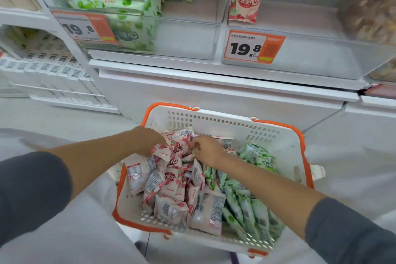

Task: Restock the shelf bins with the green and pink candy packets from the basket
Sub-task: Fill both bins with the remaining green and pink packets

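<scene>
From the head camera, the white basket with orange rim sits toward 6 o'clock. The pink candy packets are heaped on its 9 o'clock side and the green candy packets on its 3 o'clock side. The left hand is curled round a pink packet at the heap's 12 o'clock end. The right hand, just beside it, appears to pinch another pink packet between curled fingers, though its fingertips are buried in the pile. The packets look light, soft and crinkly, with slick film that would probably slide when stacked. A pinch on a crimped end seal, or a loose handful across the middles, seems the surest hold. At 11 o'clock the green bin is partly stocked. At 1 o'clock the pink bin shows only one or two packets near its left wall. Both bins are cut off at the top, so how full they are cannot be judged, and the contents of the bin at 2 o'clock are blurred.
</scene>
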The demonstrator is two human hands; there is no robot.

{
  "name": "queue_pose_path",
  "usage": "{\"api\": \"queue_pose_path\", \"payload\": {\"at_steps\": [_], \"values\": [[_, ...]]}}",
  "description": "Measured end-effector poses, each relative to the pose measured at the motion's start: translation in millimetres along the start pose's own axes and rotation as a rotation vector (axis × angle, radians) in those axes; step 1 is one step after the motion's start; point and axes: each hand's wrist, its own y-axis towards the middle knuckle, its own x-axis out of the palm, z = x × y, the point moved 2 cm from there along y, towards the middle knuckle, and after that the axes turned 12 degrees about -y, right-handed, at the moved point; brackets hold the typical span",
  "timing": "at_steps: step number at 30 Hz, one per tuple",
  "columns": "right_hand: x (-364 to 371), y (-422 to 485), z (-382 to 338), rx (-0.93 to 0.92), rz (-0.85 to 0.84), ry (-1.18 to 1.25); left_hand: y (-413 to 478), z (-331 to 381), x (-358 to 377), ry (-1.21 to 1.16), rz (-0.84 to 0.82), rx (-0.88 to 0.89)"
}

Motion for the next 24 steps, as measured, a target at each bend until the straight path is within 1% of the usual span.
{"api": "queue_pose_path", "payload": {"at_steps": [2,3,4,5,6,7,8,9,10,11,12,13,14,15,16,17,18,19,21,22,24], "values": [[-11.3,-1.2,7.0,0.051,0.046,0.041,-0.1,5.0,-8.2,-0.038,0.143,0.012],[-18.2,-1.2,9.6,0.075,0.086,0.059,-1.8,10.4,-17.1,-0.13,0.231,0.016],[-26.2,-2.8,10.3,0.091,0.127,0.084,-3.6,15.2,-27.7,-0.275,0.309,-0.002],[-35.0,-4.7,9.3,0.09,0.164,0.116,-2.5,18.3,-36.2,-0.495,0.375,-0.017],[-44.3,-7.2,5.8,0.062,0.179,0.132,-1.7,22.3,-44.6,-0.781,0.406,-0.031],[-51.9,-9.0,1.7,0.013,0.174,0.135,-1.8,28.0,-51.7,-1.089,0.39,-0.052],[-58.0,-11.0,-3.3,-0.035,0.156,0.139,-4.6,34.3,-59.3,-1.36,0.338,-0.065],[-61.7,-12.0,-7.6,-0.051,0.142,0.153,-9.3,40.1,-67.9,-1.564,0.254,-0.058],[-64.7,-12.3,-10.4,-0.046,0.154,0.193,-13.3,43.8,-76.0,-1.687,0.172,-0.032],[-67.6,-11.3,-10.7,-0.021,0.186,0.244,-18.7,47.0,-83.5,-1.727,0.126,-0.001],[-73.1,-11.5,-10.7,0.009,0.23,0.278,-23.7,49.4,-89.9,-1.71,0.116,0.021],[-80.6,-12.3,-9.7,0.039,0.258,0.306,-25.8,49.6,-94.2,-1.649,0.148,0.037],[-88.4,-12.8,-7.7,0.057,0.251,0.365,-25.0,46.1,-97.8,-1.542,0.222,0.047],[-96.7,-13.3,-5.7,0.058,0.209,0.481,-25.4,44.3,-101.0,-1.45,0.29,0.071],[-107.1,-15.5,-7.1,0.042,0.149,0.621,-27.0,44.7,-103.6,-1.41,0.321,0.117],[-117.7,-19.0,-10.2,0.021,0.09,0.739,-27.2,46.0,-106.0,-1.442,0.327,0.182],[-129.3,-23.8,-15.7,0.001,0.058,0.815,-28.8,48.6,-109.3,-1.533,0.35,0.241],[-141.0,-28.4,-22.5,-0.019,0.059,0.843,-33.0,54.2,-115.0,-1.652,0.413,0.283],[-163.0,-37.9,-34.9,-0.05,0.167,0.829,-44.6,67.0,-130.6,-1.79,0.639,0.32],[-173.2,-41.9,-40.3,-0.06,0.256,0.796,-49.8,71.6,-139.6,-1.772,0.762,0.315],[-191.4,-48.4,-48.1,-0.085,0.404,0.742,-59.5,77.4,-157.8,-1.655,0.968,0.313]]}}
